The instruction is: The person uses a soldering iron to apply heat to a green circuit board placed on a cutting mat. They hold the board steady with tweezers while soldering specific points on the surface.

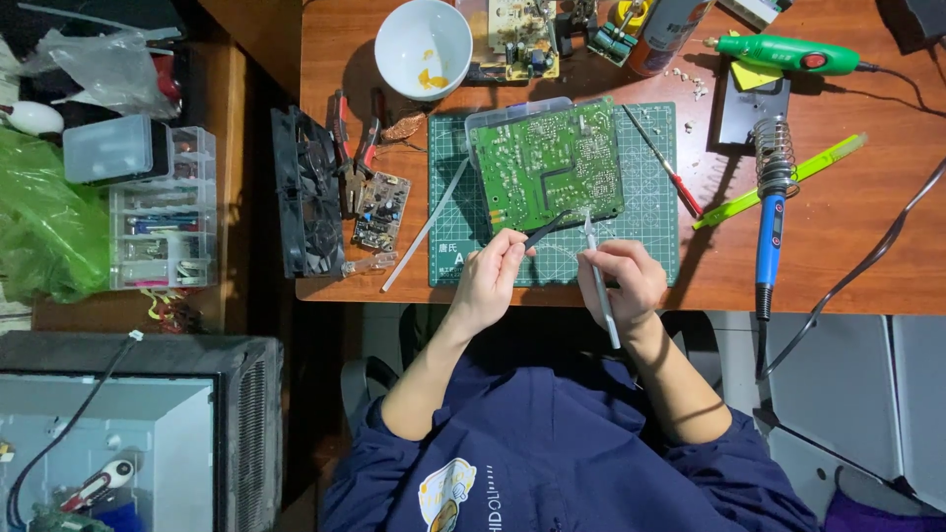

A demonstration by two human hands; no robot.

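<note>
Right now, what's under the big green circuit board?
The green circuit board lies on a clear plastic box, whose lid edge shows along its top-left. Under both is the green cutting mat. The box's contents are covered.

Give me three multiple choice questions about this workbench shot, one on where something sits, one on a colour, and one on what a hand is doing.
1. Where does the green circuit board lie?
A. on the green cutting mat
B. inside the white bowl
C. on the floor

2. What colour is the handle of the soldering iron at the right of the mat?
A. red
B. blue
C. white

3. What is the right hand doing?
A. resting flat and empty on the table
B. holding a slim grey tool like a pen
C. gripping the pliers

Answers:
1. A, the board rests on a clear plastic case on the mat, just beyond the hands.
2. B, its handle is blue below the coiled metal stand.
3. B, the fingers pinch the slim tool with its tip toward the board, while the left hand holds black tweezers.
</note>
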